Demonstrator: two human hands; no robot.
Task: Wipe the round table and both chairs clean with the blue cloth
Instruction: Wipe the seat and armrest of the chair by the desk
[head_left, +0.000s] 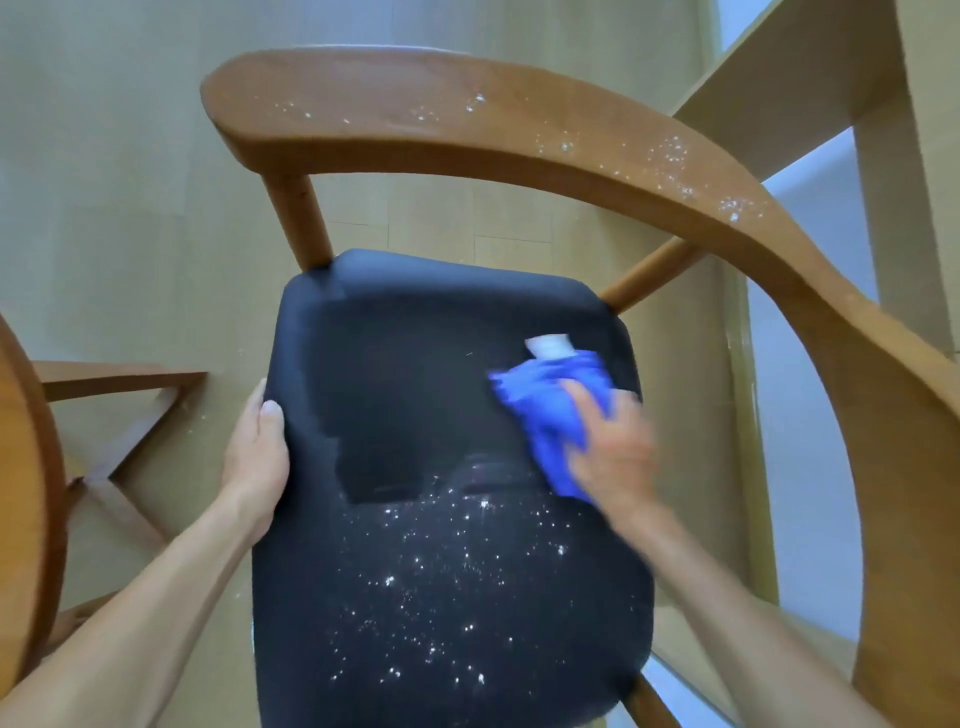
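Observation:
A wooden chair with a curved backrest (467, 119) and a black padded seat (415, 389) fills the view from above. White crumbs speckle the near half of the seat and the backrest's right side; the far half of the seat looks clean. My right hand (613, 452) presses the blue cloth (550, 400) on the seat's right side, blurred by motion. A white tag (548, 345) sticks out of the cloth. My left hand (257, 452) grips the seat's left edge. The round table's wooden rim (31, 467) shows at the far left.
The table's wooden base struts (119, 415) lie on the beige floor to the left of the chair. A pale wooden frame (878, 156) and a light panel stand close behind the chair at the right. Some crumbs lie on the floor by the seat.

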